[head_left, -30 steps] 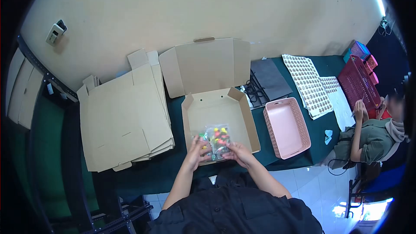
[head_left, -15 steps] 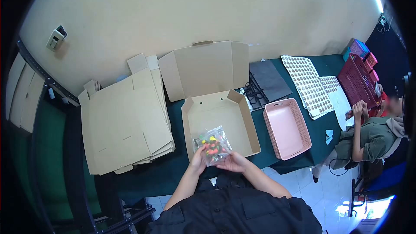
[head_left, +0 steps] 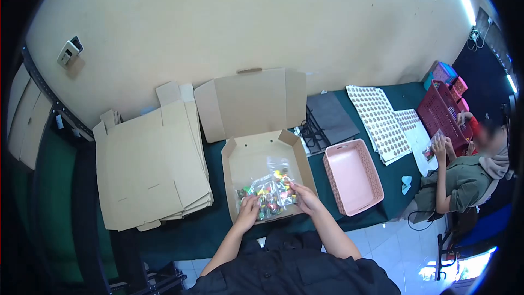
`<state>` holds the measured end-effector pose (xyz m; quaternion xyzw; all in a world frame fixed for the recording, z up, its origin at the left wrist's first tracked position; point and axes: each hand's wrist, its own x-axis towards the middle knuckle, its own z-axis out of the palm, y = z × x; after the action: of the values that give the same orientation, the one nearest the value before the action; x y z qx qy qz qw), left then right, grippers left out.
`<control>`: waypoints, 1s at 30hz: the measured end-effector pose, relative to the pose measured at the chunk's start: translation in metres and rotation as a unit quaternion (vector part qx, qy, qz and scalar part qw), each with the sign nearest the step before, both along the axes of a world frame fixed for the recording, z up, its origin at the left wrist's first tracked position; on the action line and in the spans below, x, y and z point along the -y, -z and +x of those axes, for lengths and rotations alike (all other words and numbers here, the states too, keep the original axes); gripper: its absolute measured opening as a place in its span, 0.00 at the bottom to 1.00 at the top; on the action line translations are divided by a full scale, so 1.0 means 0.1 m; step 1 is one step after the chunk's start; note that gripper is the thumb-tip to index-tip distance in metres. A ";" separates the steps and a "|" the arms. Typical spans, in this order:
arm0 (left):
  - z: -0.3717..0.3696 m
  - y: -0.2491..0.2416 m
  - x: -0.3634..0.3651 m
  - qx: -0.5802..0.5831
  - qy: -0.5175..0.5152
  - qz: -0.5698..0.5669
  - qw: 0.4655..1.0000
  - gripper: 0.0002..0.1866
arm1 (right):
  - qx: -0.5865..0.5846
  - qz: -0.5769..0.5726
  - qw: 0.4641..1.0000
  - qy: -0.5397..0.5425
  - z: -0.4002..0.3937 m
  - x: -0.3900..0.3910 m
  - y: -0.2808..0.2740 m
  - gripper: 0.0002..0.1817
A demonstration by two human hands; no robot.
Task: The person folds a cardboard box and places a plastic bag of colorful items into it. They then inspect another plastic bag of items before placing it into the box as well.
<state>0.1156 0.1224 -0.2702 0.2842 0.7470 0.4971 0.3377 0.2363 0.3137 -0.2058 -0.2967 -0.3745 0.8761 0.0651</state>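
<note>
An open cardboard box point(head_left: 256, 155) stands in front of me, its lid raised toward the wall. Several clear zip bags point(head_left: 265, 196) with small colourful pieces lie in the near part of it. My left hand point(head_left: 248, 211) rests at the bags' left side, its fingers on the plastic; whether it grips any is unclear. At the right, my right hand point(head_left: 305, 198) has its fingers closed on the edge of a clear bag point(head_left: 285, 186) with yellow and red pieces.
Flattened cardboard point(head_left: 147, 169) is stacked left. To the right are a pink basket point(head_left: 355, 177), black paper bags point(head_left: 333, 117), sticker sheets point(head_left: 382, 123), a blue item point(head_left: 406, 184) and a maroon basket point(head_left: 439, 112). A co-worker point(head_left: 464, 180) handles a small clear bag.
The bag between my hands has come down into the box, where several bags now show. My hands have moved apart. The view has tilted up, and the co-worker's hands have risen with a bag.
</note>
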 end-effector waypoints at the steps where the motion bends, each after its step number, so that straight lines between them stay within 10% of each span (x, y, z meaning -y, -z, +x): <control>1: -0.01 0.08 0.03 -0.004 0.001 0.008 1.000 0.21 | 0.031 0.080 0.995 0.048 -0.01 -0.12 0.22 0.16; 5: -0.04 0.36 0.10 -0.042 0.022 -0.063 0.997 0.23 | 0.238 0.562 0.791 0.045 0.04 -0.25 0.57 0.13; 12: -0.02 0.30 0.15 -0.072 0.063 -0.117 0.989 0.25 | 0.320 0.451 0.812 -0.189 -0.01 -0.17 0.67 0.20; 16: -0.04 0.30 0.12 -0.089 0.045 -0.115 0.988 0.31 | 0.265 0.723 0.637 -0.001 -0.02 -0.06 0.79 0.24; 21: 0.02 0.21 0.18 -0.098 0.051 -0.137 0.984 0.30 | 0.251 0.583 0.764 -0.116 -0.14 0.05 0.83 0.12; 30: 0.00 0.38 0.18 -0.103 0.034 -0.123 0.986 0.27 | 0.259 0.591 0.758 -0.096 -0.19 0.16 0.95 0.19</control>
<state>0.1154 0.1040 -0.3083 0.3148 0.8233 0.3578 0.3083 0.2176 0.2980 -0.3004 -0.3775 -0.8468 0.3722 0.0436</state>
